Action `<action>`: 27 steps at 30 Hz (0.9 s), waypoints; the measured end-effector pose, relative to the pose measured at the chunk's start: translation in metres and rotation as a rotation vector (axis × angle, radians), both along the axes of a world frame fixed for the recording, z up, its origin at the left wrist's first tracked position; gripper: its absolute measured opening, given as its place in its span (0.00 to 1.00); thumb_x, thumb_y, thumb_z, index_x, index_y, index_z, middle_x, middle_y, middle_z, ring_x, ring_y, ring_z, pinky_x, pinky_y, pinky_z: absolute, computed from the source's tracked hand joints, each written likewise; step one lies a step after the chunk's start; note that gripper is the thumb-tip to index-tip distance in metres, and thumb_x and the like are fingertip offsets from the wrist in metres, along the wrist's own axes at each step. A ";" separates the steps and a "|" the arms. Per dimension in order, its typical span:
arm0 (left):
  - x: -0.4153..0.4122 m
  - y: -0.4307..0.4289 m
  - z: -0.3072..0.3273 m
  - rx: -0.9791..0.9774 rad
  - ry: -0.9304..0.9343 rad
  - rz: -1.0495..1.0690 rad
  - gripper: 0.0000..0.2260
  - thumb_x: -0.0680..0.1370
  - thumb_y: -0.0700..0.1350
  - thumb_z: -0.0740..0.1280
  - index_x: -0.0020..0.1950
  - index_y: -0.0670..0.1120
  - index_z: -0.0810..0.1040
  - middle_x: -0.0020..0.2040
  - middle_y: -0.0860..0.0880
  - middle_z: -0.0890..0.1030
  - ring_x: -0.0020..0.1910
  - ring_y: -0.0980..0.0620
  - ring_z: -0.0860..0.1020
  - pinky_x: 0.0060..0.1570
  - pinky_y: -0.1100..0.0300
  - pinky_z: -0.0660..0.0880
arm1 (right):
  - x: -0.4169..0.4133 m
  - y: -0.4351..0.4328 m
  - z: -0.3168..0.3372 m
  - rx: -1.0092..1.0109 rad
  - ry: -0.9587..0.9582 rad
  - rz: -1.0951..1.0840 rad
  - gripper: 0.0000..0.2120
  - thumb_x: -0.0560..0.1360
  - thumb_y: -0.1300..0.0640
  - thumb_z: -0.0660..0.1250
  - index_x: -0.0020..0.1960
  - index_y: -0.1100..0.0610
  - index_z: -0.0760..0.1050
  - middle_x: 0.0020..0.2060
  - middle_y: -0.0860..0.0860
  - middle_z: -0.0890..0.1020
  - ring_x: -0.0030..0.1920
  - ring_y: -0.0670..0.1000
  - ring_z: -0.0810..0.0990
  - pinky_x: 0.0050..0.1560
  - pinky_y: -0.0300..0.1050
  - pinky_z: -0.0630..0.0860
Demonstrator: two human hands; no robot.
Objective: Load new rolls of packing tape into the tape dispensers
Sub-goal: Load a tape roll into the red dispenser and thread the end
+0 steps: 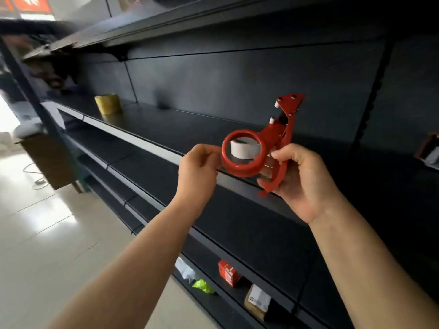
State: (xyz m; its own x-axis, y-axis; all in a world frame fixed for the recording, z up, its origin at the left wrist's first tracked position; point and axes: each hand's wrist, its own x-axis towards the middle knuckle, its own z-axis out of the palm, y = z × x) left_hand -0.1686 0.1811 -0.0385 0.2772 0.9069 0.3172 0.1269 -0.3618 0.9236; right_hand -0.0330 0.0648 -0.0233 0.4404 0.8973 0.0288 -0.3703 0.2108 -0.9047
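Observation:
I hold a red metal tape dispenser [273, 141] in front of a dark shelf unit. My right hand [301, 179] grips its curved handle from the right. My left hand [199, 167] pinches the left rim of its round red drum [240, 167]. A white cylinder [244, 149] shows through the drum's opening; whether it is part of the dispenser or lies behind it I cannot tell. The dispenser's cutter head points up and to the right. A yellowish roll of packing tape [108, 103] stands on the shelf far to the left.
The dark shelf board [142, 141] runs diagonally with a grey front edge. On a lower shelf lie a red box [228, 273], a cardboard box [257, 302], a clear bag and a green item [203, 286]. A red-edged object [430, 149] sits at the far right. A tiled floor spreads at left.

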 end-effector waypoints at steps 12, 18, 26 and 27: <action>-0.215 0.132 -0.001 -0.194 -0.018 0.230 0.09 0.81 0.36 0.60 0.55 0.44 0.78 0.46 0.48 0.85 0.43 0.50 0.83 0.47 0.54 0.81 | -0.173 0.195 -0.012 -0.108 -0.011 0.123 0.07 0.72 0.60 0.63 0.48 0.57 0.77 0.45 0.54 0.80 0.45 0.51 0.81 0.41 0.44 0.75; -0.289 0.207 0.011 -0.162 0.033 0.258 0.07 0.78 0.37 0.65 0.54 0.43 0.79 0.43 0.50 0.83 0.46 0.49 0.82 0.54 0.51 0.80 | -0.250 0.279 -0.006 -0.100 -0.038 0.141 0.10 0.72 0.60 0.63 0.52 0.59 0.77 0.45 0.54 0.80 0.47 0.52 0.80 0.39 0.43 0.76; -0.314 0.302 0.019 -0.157 0.079 0.261 0.11 0.80 0.37 0.60 0.60 0.45 0.75 0.49 0.51 0.82 0.47 0.53 0.81 0.44 0.60 0.79 | -0.283 0.366 0.012 -0.052 0.016 0.082 0.08 0.74 0.48 0.68 0.49 0.52 0.75 0.44 0.51 0.80 0.48 0.51 0.79 0.42 0.46 0.76; -0.314 0.317 0.019 -0.158 0.091 0.262 0.11 0.80 0.38 0.59 0.61 0.46 0.74 0.50 0.50 0.82 0.48 0.53 0.81 0.44 0.60 0.80 | -0.284 0.378 0.013 -0.045 0.028 0.073 0.09 0.74 0.48 0.68 0.50 0.52 0.75 0.44 0.50 0.80 0.48 0.50 0.79 0.41 0.46 0.76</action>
